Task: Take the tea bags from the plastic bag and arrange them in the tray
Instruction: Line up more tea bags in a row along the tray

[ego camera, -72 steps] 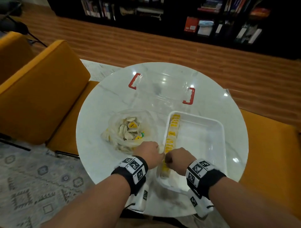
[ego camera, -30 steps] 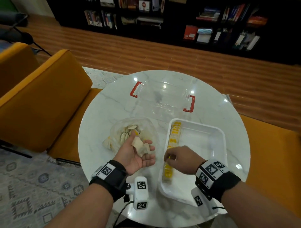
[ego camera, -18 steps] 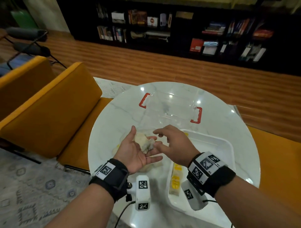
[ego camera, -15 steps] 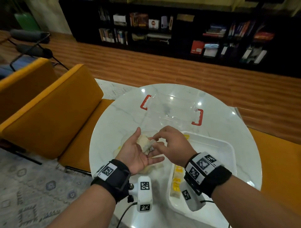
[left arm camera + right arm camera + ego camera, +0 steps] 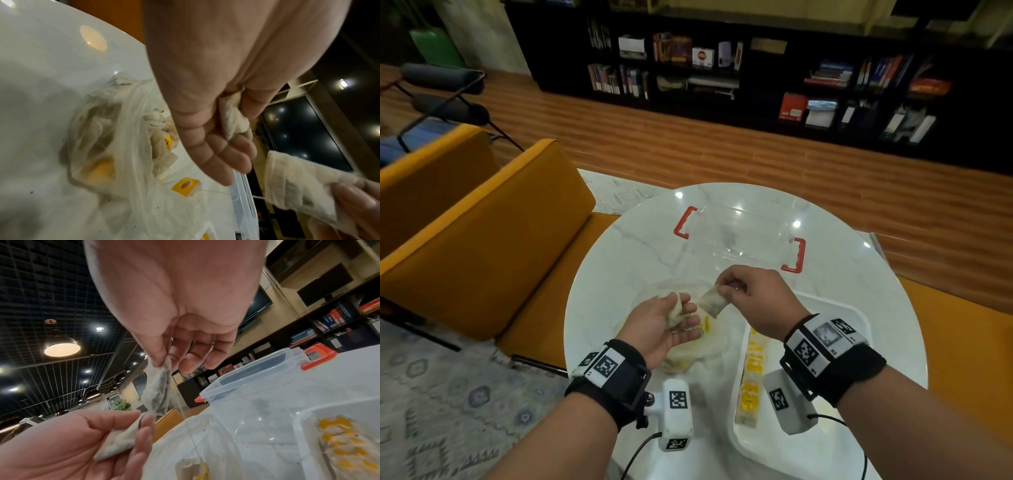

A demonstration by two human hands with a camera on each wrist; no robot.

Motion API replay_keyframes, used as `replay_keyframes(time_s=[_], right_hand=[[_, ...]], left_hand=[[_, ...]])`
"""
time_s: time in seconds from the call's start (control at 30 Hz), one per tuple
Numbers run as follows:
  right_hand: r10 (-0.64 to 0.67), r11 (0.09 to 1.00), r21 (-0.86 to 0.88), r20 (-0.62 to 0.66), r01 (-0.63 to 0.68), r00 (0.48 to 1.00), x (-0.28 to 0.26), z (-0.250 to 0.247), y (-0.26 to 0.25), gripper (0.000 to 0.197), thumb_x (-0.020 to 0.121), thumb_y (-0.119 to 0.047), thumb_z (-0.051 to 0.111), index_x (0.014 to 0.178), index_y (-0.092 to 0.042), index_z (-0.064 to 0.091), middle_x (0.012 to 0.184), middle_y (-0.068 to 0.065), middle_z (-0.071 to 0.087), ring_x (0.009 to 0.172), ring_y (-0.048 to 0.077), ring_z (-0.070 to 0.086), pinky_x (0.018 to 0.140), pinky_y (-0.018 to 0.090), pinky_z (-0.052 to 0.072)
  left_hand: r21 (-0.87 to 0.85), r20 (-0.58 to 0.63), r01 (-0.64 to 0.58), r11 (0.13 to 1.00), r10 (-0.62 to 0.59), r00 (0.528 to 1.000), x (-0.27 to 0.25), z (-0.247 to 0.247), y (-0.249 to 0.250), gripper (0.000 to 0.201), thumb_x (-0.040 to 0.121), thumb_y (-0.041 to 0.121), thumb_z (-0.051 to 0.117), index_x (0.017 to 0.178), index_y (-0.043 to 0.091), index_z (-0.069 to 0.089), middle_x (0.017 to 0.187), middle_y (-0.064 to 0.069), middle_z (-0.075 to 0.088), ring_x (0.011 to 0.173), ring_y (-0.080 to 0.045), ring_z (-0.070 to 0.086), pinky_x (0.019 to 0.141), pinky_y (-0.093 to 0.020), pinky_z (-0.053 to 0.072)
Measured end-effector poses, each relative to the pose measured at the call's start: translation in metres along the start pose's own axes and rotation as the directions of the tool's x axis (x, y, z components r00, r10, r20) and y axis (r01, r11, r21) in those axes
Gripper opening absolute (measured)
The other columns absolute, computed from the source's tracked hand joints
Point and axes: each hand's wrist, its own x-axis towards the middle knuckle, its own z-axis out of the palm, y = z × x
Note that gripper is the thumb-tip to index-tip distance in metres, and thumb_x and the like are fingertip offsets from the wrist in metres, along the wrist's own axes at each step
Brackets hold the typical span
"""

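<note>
My left hand [image 5: 675, 320] is raised palm up over the plastic bag [image 5: 688, 353] and cups a crumpled tea bag [image 5: 675, 310], also seen as the tea bag [image 5: 234, 120] in the left wrist view. My right hand [image 5: 722, 291] pinches one tea bag [image 5: 710, 302] by its top corner just right of the left fingers. Its string hangs down to a yellow tag [image 5: 186, 186]. The white tray [image 5: 835, 346] lies at the right with a row of yellow-tagged tea bags [image 5: 751, 377] along its left wall. More tea bags [image 5: 164, 146] stay in the plastic bag [image 5: 102, 138].
A clear box with red handles [image 5: 739, 236] stands behind the hands on the round white table [image 5: 619, 260]. Orange chairs [image 5: 482, 219] flank the table on the left and right. A dark bookshelf [image 5: 756, 78] lines the far wall.
My left hand scooped tea bags out of the plastic bag and rose palm up. My right hand left the tray, reached into the left palm and lifted one tea bag away.
</note>
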Motion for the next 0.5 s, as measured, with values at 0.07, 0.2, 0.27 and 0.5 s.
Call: replay_keyframes(time_s=[0.07,0.2,0.27,0.5], right_hand=[[-0.003,1.000,0.003,-0.012,0.003,1.000,0.001,-0.004,-0.002,0.012,0.092,-0.021,0.059,0.094,-0.026,0.069,0.082,-0.018,0.062,0.082,0.002,0.056,0.068,0.012,0.040],[-0.036,0.999,0.010,-0.027,0.037,0.999,0.003,-0.015,-0.010,0.015,0.094,-0.022,0.057,0.097,-0.026,0.071,0.089,-0.017,0.064,0.087,0.005,0.058,0.074,0.015,0.043],[-0.058,0.998,0.012,-0.025,0.058,0.998,0.005,-0.020,-0.014,0.016,0.094,-0.022,0.057,0.100,-0.026,0.071,0.092,-0.017,0.064,0.090,0.006,0.058,0.078,0.018,0.045],[-0.121,0.991,0.063,-0.014,0.122,0.993,0.005,-0.037,-0.027,0.015,0.093,-0.022,0.060,0.099,-0.027,0.072,0.097,-0.013,0.068,0.093,0.011,0.062,0.087,0.034,0.051]], left_hand=[[0.111,-0.045,-0.045,0.993,0.050,0.998,0.000,0.003,0.003,0.018,0.098,0.006,0.042,0.106,0.003,0.058,0.066,-0.006,0.054,0.055,-0.020,0.052,0.064,-0.040,0.054],[0.383,-0.061,-0.196,0.903,0.236,0.970,-0.002,0.003,0.011,0.020,0.085,0.003,0.049,0.098,0.006,0.064,0.048,0.004,0.048,0.044,-0.015,0.037,0.048,-0.027,0.038],[0.539,-0.004,-0.278,0.795,0.333,0.943,-0.003,0.002,0.015,0.022,0.072,0.016,0.059,0.091,0.019,0.069,0.054,0.005,0.057,0.048,-0.017,0.045,0.052,-0.030,0.041],[0.837,0.193,-0.340,0.430,0.349,0.917,0.003,0.012,0.020,0.029,0.076,0.032,0.079,0.101,0.034,0.063,0.088,0.001,0.068,0.077,-0.011,0.067,0.067,-0.027,0.057]])
